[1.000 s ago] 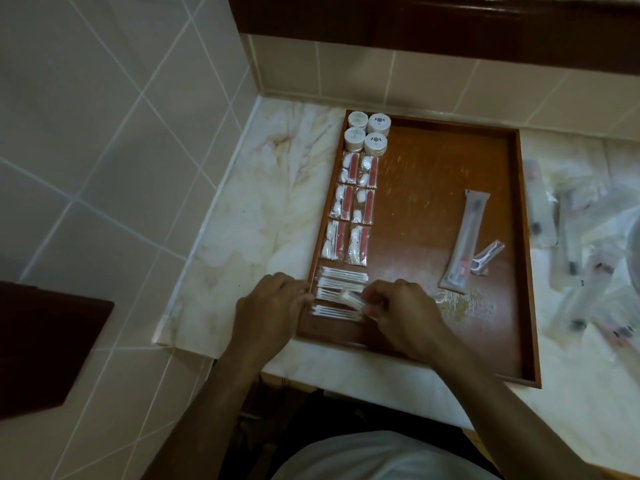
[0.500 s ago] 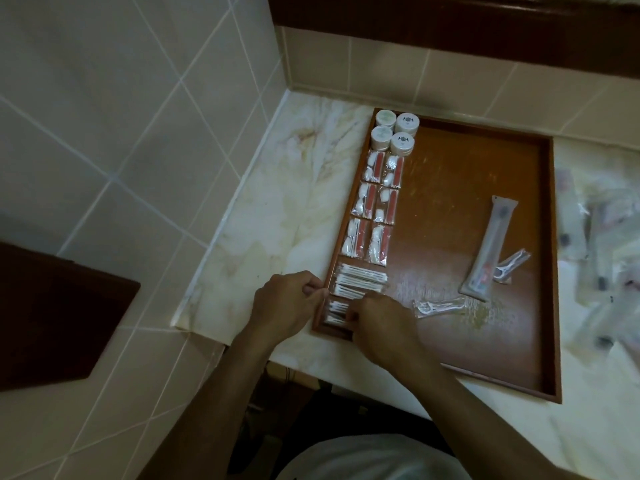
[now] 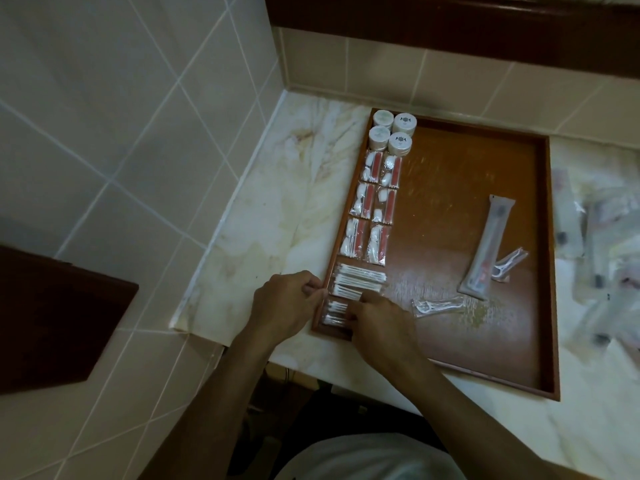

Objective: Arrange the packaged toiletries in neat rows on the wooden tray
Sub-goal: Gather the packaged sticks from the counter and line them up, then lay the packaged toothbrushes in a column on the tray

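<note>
Right hand (image 3: pixel 375 315) covers part of cotton swab packets (image 3: pixel 334 313); packets on counter (image 3: pixel 609 258) blurred, cut by right edge.

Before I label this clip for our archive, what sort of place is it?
Probably a hotel bathroom vanity: tiled walls, a marble counter, and a wooden tray of packaged guest toiletries such as cotton swabs.

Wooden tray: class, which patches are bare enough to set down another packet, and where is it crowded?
The wooden tray is bare in its far right part, beyond the toothbrush packet, and along the near right corner. The left column is crowded: round jars, red-and-white packets, cotton swab packets, both hands there.
</note>
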